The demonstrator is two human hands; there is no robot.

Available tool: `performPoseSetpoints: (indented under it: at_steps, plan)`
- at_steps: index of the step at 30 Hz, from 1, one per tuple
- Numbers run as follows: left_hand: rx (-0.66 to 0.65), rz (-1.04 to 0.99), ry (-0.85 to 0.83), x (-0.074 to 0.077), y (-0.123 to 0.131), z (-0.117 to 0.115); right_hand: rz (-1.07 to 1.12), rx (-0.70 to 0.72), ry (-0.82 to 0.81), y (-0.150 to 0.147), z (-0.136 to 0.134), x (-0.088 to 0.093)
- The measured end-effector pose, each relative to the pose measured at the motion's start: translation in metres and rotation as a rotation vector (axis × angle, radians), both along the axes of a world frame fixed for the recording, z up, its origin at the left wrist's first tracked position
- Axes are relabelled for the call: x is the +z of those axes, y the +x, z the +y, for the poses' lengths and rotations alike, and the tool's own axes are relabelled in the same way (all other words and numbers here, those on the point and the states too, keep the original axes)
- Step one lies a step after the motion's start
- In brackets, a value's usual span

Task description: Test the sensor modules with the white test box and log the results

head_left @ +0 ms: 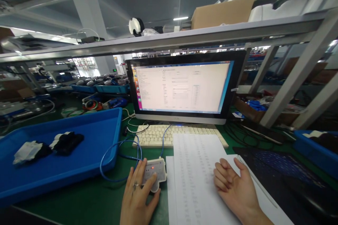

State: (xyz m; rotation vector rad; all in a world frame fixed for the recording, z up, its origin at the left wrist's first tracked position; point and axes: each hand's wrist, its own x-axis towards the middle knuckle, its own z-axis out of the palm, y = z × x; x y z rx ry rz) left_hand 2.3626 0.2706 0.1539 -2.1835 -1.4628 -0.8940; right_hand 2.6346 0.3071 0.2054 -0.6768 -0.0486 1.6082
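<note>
Blue looped cable [113, 181] could snag, I judge, shifting the notched white box [160, 168] under spread left hand [137, 194], right hand [236, 189] half-curled.

Left-hand grip [137, 193] on white device [160, 167]; right-hand grip [237, 189] over printed sheets [191, 179]

Device [161, 169]: smooth plastic, pale. Tray [95, 132]: smooth plastic. Sheets [196, 179]: matt paper. Keyboard [154, 134]: cream plastic. Monitor frame [235, 77]: glossy plastic. Carton [221, 14]: matt cardboard.
</note>
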Motion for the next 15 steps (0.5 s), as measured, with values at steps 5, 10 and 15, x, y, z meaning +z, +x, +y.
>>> performPoseSetpoints:
  at_steps: [5, 10, 15]
  plan:
    - [-0.002, 0.009, -0.01, 0.0009, 0.0011, -0.0003, 0.011, -0.018, -0.016, 0.0005, -0.0005, 0.0017]
    - [0.013, 0.001, -0.021, 0.0007, 0.002, -0.0012, -0.031, 0.009, 0.03, 0.0026, -0.0007, -0.0002]
    - [0.025, -0.003, -0.023, -0.0002, 0.0009, -0.0004, -0.034, -0.006, 0.004, 0.0019, -0.0009, 0.0005]
